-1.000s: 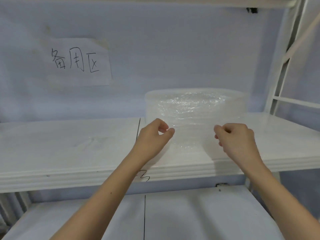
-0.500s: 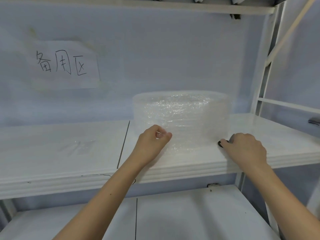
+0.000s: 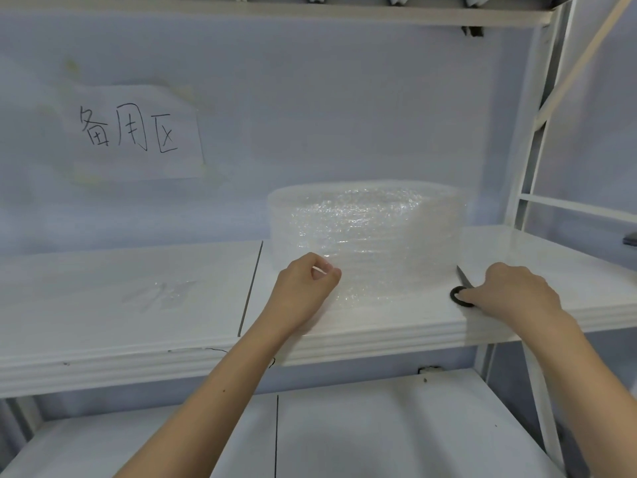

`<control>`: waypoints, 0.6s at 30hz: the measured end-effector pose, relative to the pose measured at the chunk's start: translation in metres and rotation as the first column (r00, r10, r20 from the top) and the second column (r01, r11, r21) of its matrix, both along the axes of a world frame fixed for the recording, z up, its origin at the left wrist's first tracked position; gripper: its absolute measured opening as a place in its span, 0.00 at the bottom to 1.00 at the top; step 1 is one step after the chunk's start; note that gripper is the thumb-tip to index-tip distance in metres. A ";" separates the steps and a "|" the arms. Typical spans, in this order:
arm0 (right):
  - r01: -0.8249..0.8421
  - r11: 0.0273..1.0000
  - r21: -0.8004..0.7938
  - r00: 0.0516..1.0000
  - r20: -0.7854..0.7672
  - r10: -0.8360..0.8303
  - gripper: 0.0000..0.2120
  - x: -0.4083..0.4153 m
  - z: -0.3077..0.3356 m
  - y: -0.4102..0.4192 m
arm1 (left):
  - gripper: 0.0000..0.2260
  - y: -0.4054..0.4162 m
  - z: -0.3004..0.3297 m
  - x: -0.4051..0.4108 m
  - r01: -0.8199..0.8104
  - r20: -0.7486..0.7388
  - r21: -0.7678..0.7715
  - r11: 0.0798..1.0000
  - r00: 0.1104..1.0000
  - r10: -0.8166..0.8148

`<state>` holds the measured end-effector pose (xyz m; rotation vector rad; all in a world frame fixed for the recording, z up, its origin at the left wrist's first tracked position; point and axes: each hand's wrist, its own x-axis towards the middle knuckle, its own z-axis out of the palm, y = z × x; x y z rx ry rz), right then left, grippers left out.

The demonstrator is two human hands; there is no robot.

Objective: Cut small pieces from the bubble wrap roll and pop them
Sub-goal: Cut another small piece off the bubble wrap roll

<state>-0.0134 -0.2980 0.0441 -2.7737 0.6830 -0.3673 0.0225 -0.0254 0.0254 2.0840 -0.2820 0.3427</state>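
My left hand [image 3: 305,288] has thumb and forefinger pinched together on the loose front edge of the bubble wrap roll [image 3: 365,232], which stands on the upper shelf [image 3: 138,305], right of the seam between the boards and close to the front lip. The free sheet spills down from the roll toward the shelf edge under my fingers, clear and hard to trace against the white board.

My right hand [image 3: 510,291] lies on the shelf just beside the roll's right flank, curled over a pair of scissors [image 3: 460,291]. One black handle loop shows at my fingertips and a thin blade points back toward the roll; the rest sits under my palm, so I cannot tell whether I really have them gripped or am only settling onto them.

I judge this as the very start of a cut: sheet held, tool being picked up, nothing cut off here yet. A faint patch of film lies further left on the shelf, too blurred to name.

Next I need my fingers through the loops, the blades open, and the sheet pulled taut so it slices cleanly rather than folding between the blades
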 end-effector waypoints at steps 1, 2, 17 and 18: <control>0.008 1.000 -0.019 1.000 -0.027 -0.008 0.18 -0.001 0.002 0.000 | 0.06 0.000 0.000 0.000 0.002 -0.001 0.003 1.000 1.000 -0.002; 0.017 0.999 -0.043 0.998 -0.054 -0.019 0.17 -0.003 0.005 -0.001 | 0.06 -0.001 0.000 0.000 0.003 -0.002 0.006 1.000 1.000 -0.003; -0.108 0.991 0.081 0.947 -0.296 0.127 0.12 -0.023 0.015 -0.013 | 0.03 0.005 -0.007 0.000 0.111 -0.040 0.090 0.990 0.993 -0.108; -0.122 0.990 0.066 0.940 -0.312 0.136 0.11 -0.024 0.012 -0.013 | 0.03 0.005 -0.007 0.000 0.124 -0.046 0.096 0.988 0.992 -0.120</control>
